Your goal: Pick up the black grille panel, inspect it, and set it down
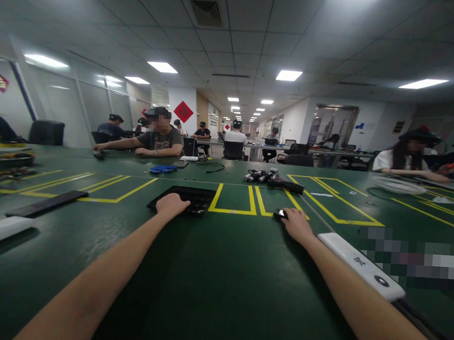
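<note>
A black tray with raised dividers lies on the green table, left of the middle. My left hand is closed at its near-left edge, the thumb reaching over the tray; the other fingers are partly hidden. To the right, my right hand is closed on a small black object with a shiny top, low at the table surface. Its exact kind is too small to make out. Yellow tape outlines run between the two hands.
Beyond my right hand lie several metal connectors with a black-handled tool. A white power bank-like device sits beside my right forearm. Blue gloves and a dark bar are leftward. A person works across the table.
</note>
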Tool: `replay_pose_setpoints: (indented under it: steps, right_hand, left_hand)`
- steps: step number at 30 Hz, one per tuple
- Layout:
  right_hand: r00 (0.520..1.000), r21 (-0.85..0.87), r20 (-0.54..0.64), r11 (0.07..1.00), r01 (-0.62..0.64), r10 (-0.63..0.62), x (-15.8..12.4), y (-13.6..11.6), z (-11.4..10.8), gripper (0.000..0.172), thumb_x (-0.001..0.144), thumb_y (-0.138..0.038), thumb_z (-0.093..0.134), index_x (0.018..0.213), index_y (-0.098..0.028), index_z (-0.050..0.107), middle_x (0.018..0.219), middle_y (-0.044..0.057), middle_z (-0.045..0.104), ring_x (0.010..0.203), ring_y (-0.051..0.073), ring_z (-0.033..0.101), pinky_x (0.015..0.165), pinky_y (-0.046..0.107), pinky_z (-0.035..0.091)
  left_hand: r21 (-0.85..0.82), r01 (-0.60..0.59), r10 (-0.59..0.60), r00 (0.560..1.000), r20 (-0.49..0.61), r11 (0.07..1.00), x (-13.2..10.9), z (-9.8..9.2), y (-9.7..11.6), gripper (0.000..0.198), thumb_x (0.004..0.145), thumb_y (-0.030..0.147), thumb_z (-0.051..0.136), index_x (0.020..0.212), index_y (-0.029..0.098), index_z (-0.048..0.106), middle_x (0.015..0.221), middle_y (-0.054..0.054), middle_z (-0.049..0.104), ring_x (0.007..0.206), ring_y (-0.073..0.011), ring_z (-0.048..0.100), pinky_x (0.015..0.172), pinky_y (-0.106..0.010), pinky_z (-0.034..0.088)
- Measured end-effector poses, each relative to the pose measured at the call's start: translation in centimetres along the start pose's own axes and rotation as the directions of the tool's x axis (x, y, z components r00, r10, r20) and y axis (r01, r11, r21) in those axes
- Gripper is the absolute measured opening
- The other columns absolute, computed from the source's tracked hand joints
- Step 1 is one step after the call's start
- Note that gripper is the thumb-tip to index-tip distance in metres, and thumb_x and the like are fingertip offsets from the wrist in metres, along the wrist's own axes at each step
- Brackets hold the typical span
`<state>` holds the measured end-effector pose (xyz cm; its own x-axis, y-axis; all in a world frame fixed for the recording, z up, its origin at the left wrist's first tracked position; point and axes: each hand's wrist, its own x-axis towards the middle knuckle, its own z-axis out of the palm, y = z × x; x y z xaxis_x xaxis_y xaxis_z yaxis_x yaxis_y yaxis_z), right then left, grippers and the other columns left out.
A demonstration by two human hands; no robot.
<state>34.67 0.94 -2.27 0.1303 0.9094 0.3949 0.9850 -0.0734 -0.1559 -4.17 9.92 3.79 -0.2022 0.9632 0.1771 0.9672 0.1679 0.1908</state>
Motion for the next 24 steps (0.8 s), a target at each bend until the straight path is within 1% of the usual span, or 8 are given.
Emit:
replay_pose_setpoints:
  steps: [2, 4, 7, 10, 12, 16, 19, 24]
  right_hand:
    - [1.0, -0.011, 0.003, 1.0, -0.013, 0.013, -0.3, -0.1, 0.1, 0.035, 0.08, -0.022, 0.048, 0.113, -0.013, 0.057, 0.115, 0.015, 0.057, 0.11, 0.03, 0.046, 0.094, 0.042, 0.033]
    - [0.999, -0.046, -0.032, 0.998, -0.036, 0.035, -0.6, -0.8, -0.1, 0.038, 0.08, -0.023, 0.048, 0.116, -0.014, 0.054, 0.123, 0.015, 0.051, 0.118, 0.034, 0.038, 0.096, 0.049, 0.029]
    - [0.995, -0.076, -0.097, 0.997, 0.015, -0.022, -1.3, -3.0, -0.7, 0.042, 0.081, -0.023, 0.046, 0.122, -0.013, 0.049, 0.133, 0.014, 0.042, 0.127, 0.035, 0.025, 0.099, 0.054, 0.022]
    - [0.98, 0.003, -0.043, 0.981, 0.194, -0.194, -2.4, -6.0, -1.1, 0.043, 0.083, -0.028, 0.044, 0.124, -0.013, 0.048, 0.133, 0.013, 0.043, 0.126, 0.031, 0.029, 0.101, 0.049, 0.025]
    - [0.946, 0.092, 0.038, 0.944, 0.317, -0.321, -3.2, -7.7, -1.4, 0.042, 0.085, -0.032, 0.041, 0.122, -0.015, 0.051, 0.13, 0.012, 0.048, 0.123, 0.027, 0.037, 0.101, 0.045, 0.029]
    - [0.878, 0.223, 0.156, 0.882, 0.415, -0.453, -4.4, -8.9, -1.9, 0.041, 0.088, -0.034, 0.034, 0.118, -0.015, 0.055, 0.126, 0.012, 0.052, 0.116, 0.023, 0.046, 0.099, 0.038, 0.035]
    - [0.877, 0.253, 0.162, 0.878, 0.407, -0.453, -4.6, -8.6, -2.2, 0.042, 0.088, -0.034, 0.034, 0.119, -0.014, 0.054, 0.127, 0.012, 0.051, 0.117, 0.024, 0.045, 0.099, 0.038, 0.035]
    - [0.876, 0.229, 0.085, 0.865, 0.446, -0.474, -4.0, -7.8, -2.7, 0.038, 0.086, -0.034, 0.038, 0.116, -0.017, 0.056, 0.124, 0.011, 0.053, 0.116, 0.023, 0.046, 0.099, 0.038, 0.034]
  left_hand:
    - [0.017, 0.005, -0.004, 1.0, -0.017, 1.0, 0.3, -0.2, -0.7, 0.051, 0.07, 0.051, 0.048, 0.091, 0.008, 0.065, 0.1, -0.022, 0.063, 0.094, -0.035, 0.059, 0.071, -0.038, 0.046]
    - [0.017, -0.036, 0.038, 0.995, -0.092, 0.999, -0.1, -0.4, -0.4, 0.049, 0.076, 0.048, 0.041, 0.096, 0.007, 0.062, 0.101, -0.021, 0.062, 0.094, -0.0326, 0.059, 0.071, -0.037, 0.046]
    - [0.002, -0.208, 0.204, 0.958, -0.202, 0.978, -2.1, -0.4, 1.5, 0.039, 0.086, 0.034, 0.028, 0.098, 0.012, 0.057, 0.103, -0.016, 0.061, 0.092, -0.0255, 0.059, 0.072, -0.033, 0.045]
    - [-0.015, -0.448, 0.44, 0.885, -0.154, 0.894, -4.8, 0.6, 4.1, 0.034, 0.088, 0.027, 0.025, 0.095, 0.016, 0.056, 0.1, -0.011, 0.061, 0.086, -0.0211, 0.06, 0.07, -0.029, 0.044]
    - [-0.021, -0.568, 0.565, 0.821, -0.08, 0.823, -6.5, 1.6, 5.4, 0.03, 0.088, 0.026, 0.028, 0.093, 0.016, 0.056, 0.096, -0.011, 0.061, 0.082, -0.0205, 0.06, 0.068, -0.029, 0.044]
    - [-0.011, -0.678, 0.679, 0.735, 0.006, 0.735, -8.7, 2.8, 6.5, 0.027, 0.087, 0.028, 0.034, 0.09, 0.015, 0.057, 0.093, -0.011, 0.059, 0.083, -0.0222, 0.059, 0.07, -0.032, 0.045]
    - [-0.026, -0.67, 0.67, 0.742, -0.005, 0.742, -9.4, 2.4, 6.6, 0.026, 0.086, 0.032, 0.037, 0.094, 0.016, 0.056, 0.1, -0.012, 0.056, 0.086, -0.0222, 0.059, 0.072, -0.032, 0.045]
    - [-0.042, -0.561, 0.56, 0.828, -0.045, 0.827, -10.1, 1.7, 6.7, 0.031, 0.084, 0.038, 0.04, 0.102, 0.016, 0.052, 0.108, -0.013, 0.053, 0.089, -0.0229, 0.058, 0.071, -0.031, 0.044]
